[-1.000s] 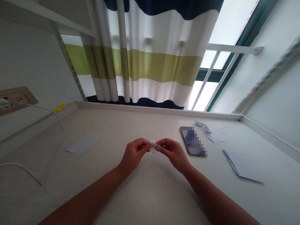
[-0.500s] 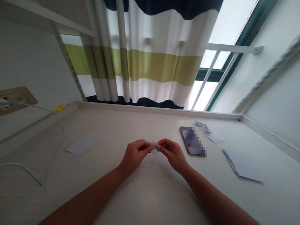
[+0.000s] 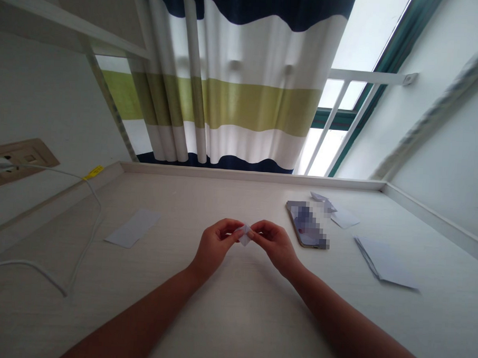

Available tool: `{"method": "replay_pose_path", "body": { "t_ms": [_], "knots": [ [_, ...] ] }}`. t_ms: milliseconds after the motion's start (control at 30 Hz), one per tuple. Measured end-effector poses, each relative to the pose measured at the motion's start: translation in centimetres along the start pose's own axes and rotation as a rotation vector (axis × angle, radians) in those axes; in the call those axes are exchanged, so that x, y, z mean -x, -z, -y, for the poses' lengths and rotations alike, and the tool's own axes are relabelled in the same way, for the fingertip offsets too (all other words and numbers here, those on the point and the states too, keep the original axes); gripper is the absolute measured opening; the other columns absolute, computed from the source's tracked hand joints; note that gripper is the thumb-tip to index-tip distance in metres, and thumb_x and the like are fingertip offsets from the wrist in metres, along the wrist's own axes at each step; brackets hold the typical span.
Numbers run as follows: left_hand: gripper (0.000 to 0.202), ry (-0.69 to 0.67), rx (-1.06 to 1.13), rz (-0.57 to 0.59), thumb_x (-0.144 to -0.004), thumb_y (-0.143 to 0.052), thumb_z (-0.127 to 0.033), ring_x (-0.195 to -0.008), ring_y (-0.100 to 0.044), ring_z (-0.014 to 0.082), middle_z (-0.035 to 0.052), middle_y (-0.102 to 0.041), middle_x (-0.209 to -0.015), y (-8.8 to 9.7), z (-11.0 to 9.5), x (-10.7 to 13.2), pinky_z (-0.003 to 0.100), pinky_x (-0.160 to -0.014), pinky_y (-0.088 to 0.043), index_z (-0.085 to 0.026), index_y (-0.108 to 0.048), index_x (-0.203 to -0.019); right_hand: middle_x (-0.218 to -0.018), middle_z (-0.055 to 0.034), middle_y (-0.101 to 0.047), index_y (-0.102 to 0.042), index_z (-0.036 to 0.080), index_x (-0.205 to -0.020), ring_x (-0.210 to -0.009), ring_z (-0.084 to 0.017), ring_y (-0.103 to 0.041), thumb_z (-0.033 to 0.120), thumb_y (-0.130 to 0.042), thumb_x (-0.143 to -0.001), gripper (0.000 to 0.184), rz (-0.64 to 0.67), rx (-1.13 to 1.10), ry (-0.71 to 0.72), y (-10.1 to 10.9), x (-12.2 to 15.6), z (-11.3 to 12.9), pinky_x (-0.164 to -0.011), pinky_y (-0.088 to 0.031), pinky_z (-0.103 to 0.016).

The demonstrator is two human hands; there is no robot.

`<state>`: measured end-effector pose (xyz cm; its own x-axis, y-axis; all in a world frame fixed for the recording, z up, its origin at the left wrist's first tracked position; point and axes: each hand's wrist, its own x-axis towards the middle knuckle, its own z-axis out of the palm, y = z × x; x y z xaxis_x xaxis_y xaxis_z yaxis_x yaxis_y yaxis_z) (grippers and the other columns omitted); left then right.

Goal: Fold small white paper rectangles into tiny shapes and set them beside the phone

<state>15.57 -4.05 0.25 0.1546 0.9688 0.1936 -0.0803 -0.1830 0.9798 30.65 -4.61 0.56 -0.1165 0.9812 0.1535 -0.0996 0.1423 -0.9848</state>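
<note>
A small piece of folded white paper is held up between my two hands, over the middle of the pale desk. My left hand pinches its left side between thumb and fingers. On the opposite side, the thumb and fingers of my right hand grip it too. The paper has a creased, diamond-like outline; its far side is hidden by my fingers. To the right of my right hand lies a phone, its screen partly pixelated.
A loose white sheet lies on the left, near a white cable running from the wall socket. At the right are a stack of paper and, behind the phone, folded paper pieces. A striped curtain hangs beyond the desk's raised back edge.
The folded paper has turned slightly between my fingers and shows a more compact shape. My left fingers have risen a little. The things lying on the desk stay put.
</note>
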Motion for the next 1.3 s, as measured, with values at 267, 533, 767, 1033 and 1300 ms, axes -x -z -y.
{"method": "replay_pose_path", "body": {
  "t_ms": [267,533,767,1033,1300],
  "knots": [
    [0.031,0.11,0.102,-0.03,-0.061,-0.07,-0.024,-0.065,-0.064,0.0158,0.0033,-0.071,-0.071,-0.25,-0.61,-0.04,0.027,-0.065,-0.051,-0.014,-0.061,-0.089,-0.065,0.0043,-0.056,-0.058,0.019,-0.069,-0.061,-0.008,-0.052,0.021,-0.072,-0.06,0.017,-0.041,-0.091,0.007,0.22,-0.2,-0.46,-0.059,-0.042,-0.022],
    [0.028,0.126,0.089,-0.015,-0.064,-0.068,-0.026,-0.07,-0.066,0.0197,0.0048,-0.072,-0.073,-0.26,-0.66,0.1,0.032,-0.069,-0.053,-0.012,-0.064,-0.088,-0.066,0.0001,-0.064,-0.065,0.017,-0.075,-0.065,-0.013,-0.058,0.024,-0.072,-0.058,0.02,-0.036,-0.099,-0.074,0.08,-0.06,-0.21,-0.065,-0.045,-0.028],
    [0.026,0.091,0.021,0.002,-0.065,-0.067,-0.027,-0.068,-0.066,0.0187,0.0041,-0.071,-0.071,-0.11,-0.33,0.07,0.031,-0.067,-0.053,-0.014,-0.063,-0.087,-0.062,-0.0005,-0.065,-0.065,0.016,-0.068,-0.059,-0.013,-0.057,0.027,-0.073,-0.057,0.018,-0.034,-0.091,-0.097,-0.06,0.02,0.14,-0.061,-0.045,-0.029],
    [0.022,0.066,-0.026,0.019,-0.064,-0.068,-0.025,-0.065,-0.064,0.0154,0.0009,-0.068,-0.067,-0.26,-0.04,0.12,0.024,-0.062,-0.048,-0.015,-0.06,-0.082,-0.062,0.0002,-0.064,-0.063,0.016,-0.067,-0.059,-0.012,-0.057,0.026,-0.073,-0.056,0.018,-0.035,-0.097,-0.1,-0.25,0.09,-0.09,-0.06,-0.044,-0.027],
    [0.022,0.092,0.085,-0.019,-0.06,-0.068,-0.019,-0.051,-0.055,0.0092,-0.0075,-0.057,-0.051,-0.2,-0.62,-0.21,0.02,-0.053,-0.044,-0.018,-0.051,-0.074,-0.059,0.0041,-0.062,-0.059,0.02,-0.076,-0.057,-0.011,-0.056,0.023,-0.07,-0.061,0.019,0.002,-0.107,-0.018,-0.15,0.07,-0.21,-0.059,-0.044,-0.027]
  ]
}}
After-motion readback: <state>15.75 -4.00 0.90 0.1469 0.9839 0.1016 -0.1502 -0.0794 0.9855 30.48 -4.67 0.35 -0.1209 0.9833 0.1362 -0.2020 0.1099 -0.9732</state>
